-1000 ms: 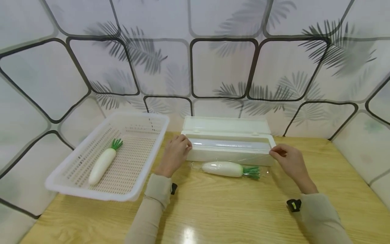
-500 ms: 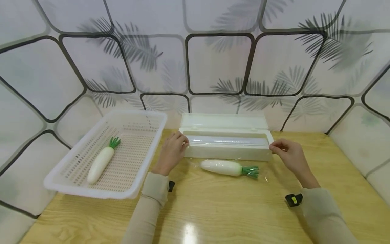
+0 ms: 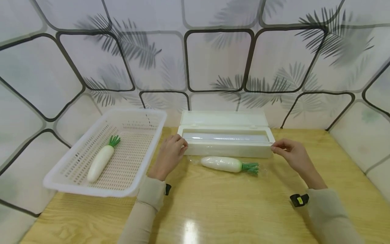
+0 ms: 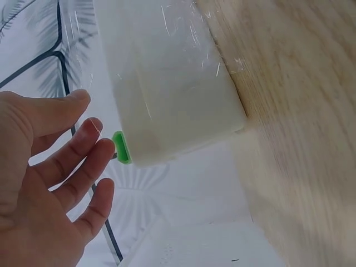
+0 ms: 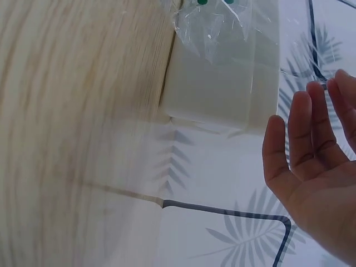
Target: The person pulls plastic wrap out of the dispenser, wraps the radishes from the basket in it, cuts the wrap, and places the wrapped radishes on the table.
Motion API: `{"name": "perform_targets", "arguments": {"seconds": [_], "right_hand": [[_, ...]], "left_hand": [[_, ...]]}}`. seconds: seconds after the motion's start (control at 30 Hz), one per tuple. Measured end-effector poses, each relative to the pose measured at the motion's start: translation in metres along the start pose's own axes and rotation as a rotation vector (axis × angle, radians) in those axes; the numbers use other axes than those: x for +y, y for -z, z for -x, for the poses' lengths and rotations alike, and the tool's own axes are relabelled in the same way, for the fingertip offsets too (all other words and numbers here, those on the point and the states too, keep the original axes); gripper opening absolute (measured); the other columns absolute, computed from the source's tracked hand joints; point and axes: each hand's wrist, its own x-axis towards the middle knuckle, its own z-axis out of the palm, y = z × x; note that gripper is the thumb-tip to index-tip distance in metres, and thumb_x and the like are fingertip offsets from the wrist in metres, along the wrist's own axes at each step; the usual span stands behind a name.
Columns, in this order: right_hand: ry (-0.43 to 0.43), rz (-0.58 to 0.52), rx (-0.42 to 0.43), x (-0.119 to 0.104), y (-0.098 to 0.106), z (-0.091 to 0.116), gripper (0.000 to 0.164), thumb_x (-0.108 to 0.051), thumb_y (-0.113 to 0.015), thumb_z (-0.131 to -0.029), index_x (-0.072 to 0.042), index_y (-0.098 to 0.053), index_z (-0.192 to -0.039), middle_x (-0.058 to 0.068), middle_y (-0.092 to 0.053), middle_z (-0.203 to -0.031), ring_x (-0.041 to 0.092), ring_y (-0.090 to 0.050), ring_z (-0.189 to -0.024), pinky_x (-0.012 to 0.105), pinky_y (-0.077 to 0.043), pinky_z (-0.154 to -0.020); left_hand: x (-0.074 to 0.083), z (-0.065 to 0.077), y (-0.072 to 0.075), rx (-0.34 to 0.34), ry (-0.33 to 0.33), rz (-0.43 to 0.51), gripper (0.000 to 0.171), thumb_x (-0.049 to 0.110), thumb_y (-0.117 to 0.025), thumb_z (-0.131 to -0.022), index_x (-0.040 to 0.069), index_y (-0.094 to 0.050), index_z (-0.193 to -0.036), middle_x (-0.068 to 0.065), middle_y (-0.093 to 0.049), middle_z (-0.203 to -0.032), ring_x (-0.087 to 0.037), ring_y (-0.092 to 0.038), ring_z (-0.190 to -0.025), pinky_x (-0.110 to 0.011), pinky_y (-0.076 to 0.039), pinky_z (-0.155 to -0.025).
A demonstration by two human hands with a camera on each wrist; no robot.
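A long white dispenser box [image 3: 225, 150] stands with its lid raised, and a roll of cling film [image 3: 225, 137] lies inside. My left hand [image 3: 170, 152] pinches the film's edge by the box's front left corner. At the front right corner my right hand [image 3: 294, 156] pinches the other end of the edge. Clear film [image 4: 178, 33] hangs over the box front in the left wrist view. Just before the box lies a white radish with green leaf stubs [image 3: 220, 163], under shiny film. A green end piece [image 4: 121, 147] shows on the box's side near my left fingers.
To the left, a white slotted basket [image 3: 91, 193] holds a second white radish [image 3: 102, 162]. The wooden table [image 3: 231, 210] meets a patterned cloth wall [image 3: 219, 61] right behind the box.
The head view has tilted slightly, so the scene sits a little higher or lower in places. Both hands keep their pinch at the box corners, and the right hand has shifted slightly right.
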Motion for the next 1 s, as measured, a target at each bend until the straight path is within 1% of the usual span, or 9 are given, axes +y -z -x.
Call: {"name": "perform_targets", "arguments": {"seconds": [0.13,0.27,0.4,0.5,0.63,0.73,0.8,0.87,1.0], "right_hand": [[0.047,-0.055,-0.041,-0.001,0.005,0.002,0.010,0.002,-0.066,-0.097,0.011,-0.069,-0.100,-0.014,-0.068,-0.088,0.001,-0.060,-0.080,0.016,-0.050,-0.069],[0.111,-0.159,-0.127,0.000,0.009,0.006,0.007,0.008,-0.065,-0.095,0.009,-0.069,-0.100,-0.006,-0.070,-0.093,0.006,-0.063,-0.084,0.018,-0.053,-0.072],[0.187,-0.227,-0.223,0.003,0.012,0.009,0.017,0.013,-0.062,-0.093,0.001,-0.072,-0.099,-0.005,-0.070,-0.096,0.007,-0.064,-0.087,0.021,-0.055,-0.074],[0.250,-0.240,-0.284,0.005,0.014,0.012,0.024,0.017,-0.062,-0.092,-0.004,-0.073,-0.098,-0.003,-0.070,-0.097,0.007,-0.064,-0.088,0.021,-0.055,-0.075],[0.326,-0.193,-0.357,0.009,0.014,0.016,0.025,0.018,-0.063,-0.089,-0.005,-0.071,-0.096,0.000,-0.069,-0.095,0.008,-0.063,-0.085,0.021,-0.053,-0.073],[0.357,-0.133,-0.414,0.012,0.011,0.020,0.023,0.015,-0.066,-0.088,-0.006,-0.071,-0.093,-0.001,-0.068,-0.092,0.009,-0.061,-0.080,0.024,-0.051,-0.067],[0.370,-0.095,-0.448,0.014,0.008,0.023,0.022,0.013,-0.069,-0.087,-0.008,-0.072,-0.091,-0.002,-0.067,-0.090,0.009,-0.059,-0.078,0.026,-0.049,-0.063],[0.386,-0.051,-0.477,0.015,0.005,0.023,0.021,0.011,-0.072,-0.086,-0.010,-0.073,-0.088,-0.004,-0.066,-0.087,0.007,-0.057,-0.076,0.026,-0.048,-0.061],[0.400,0.073,-0.506,0.015,0.000,0.023,0.019,0.004,-0.078,-0.084,-0.014,-0.074,-0.083,-0.010,-0.063,-0.083,0.003,-0.054,-0.073,0.025,-0.049,-0.059]], "left_hand": [[0.003,0.002,0.004,-0.029,0.008,-0.003,0.006,0.002,-0.077,-0.089,0.002,-0.071,-0.089,-0.009,-0.065,-0.092,-0.031,-0.061,-0.091,-0.048,-0.053,-0.086],[0.005,0.007,0.006,-0.072,0.010,-0.007,0.008,0.003,-0.079,-0.087,0.003,-0.071,-0.086,-0.008,-0.066,-0.090,-0.031,-0.062,-0.089,-0.048,-0.053,-0.084],[0.006,0.013,0.010,-0.141,0.023,0.001,0.009,0.004,-0.080,-0.086,0.004,-0.071,-0.084,-0.006,-0.066,-0.090,-0.030,-0.064,-0.089,-0.046,-0.052,-0.078],[0.007,0.016,0.013,-0.205,0.034,0.015,0.008,0.005,-0.080,-0.086,0.006,-0.072,-0.084,-0.005,-0.066,-0.090,-0.028,-0.063,-0.089,-0.044,-0.050,-0.076],[0.008,0.018,0.015,-0.303,0.025,0.015,0.007,0.007,-0.080,-0.087,0.009,-0.074,-0.085,-0.002,-0.065,-0.089,-0.025,-0.062,-0.087,-0.043,-0.051,-0.075],[0.009,0.019,0.012,-0.385,0.038,0.009,0.005,0.009,-0.079,-0.087,0.010,-0.074,-0.087,-0.001,-0.065,-0.090,-0.024,-0.061,-0.087,-0.043,-0.053,-0.079],[0.009,0.019,0.009,-0.435,0.067,0.017,0.004,0.009,-0.079,-0.087,0.010,-0.075,-0.089,-0.002,-0.066,-0.091,-0.024,-0.061,-0.089,-0.044,-0.052,-0.084],[0.009,0.018,0.005,-0.468,0.081,0.019,0.005,0.007,-0.078,-0.088,0.010,-0.075,-0.090,-0.002,-0.066,-0.092,-0.025,-0.061,-0.090,-0.046,-0.051,-0.087],[0.009,0.017,-0.003,-0.500,0.074,0.025,0.017,-0.005,-0.072,-0.083,0.011,-0.073,-0.082,-0.001,-0.065,-0.088,-0.025,-0.060,-0.088,-0.048,-0.048,-0.086]]}}
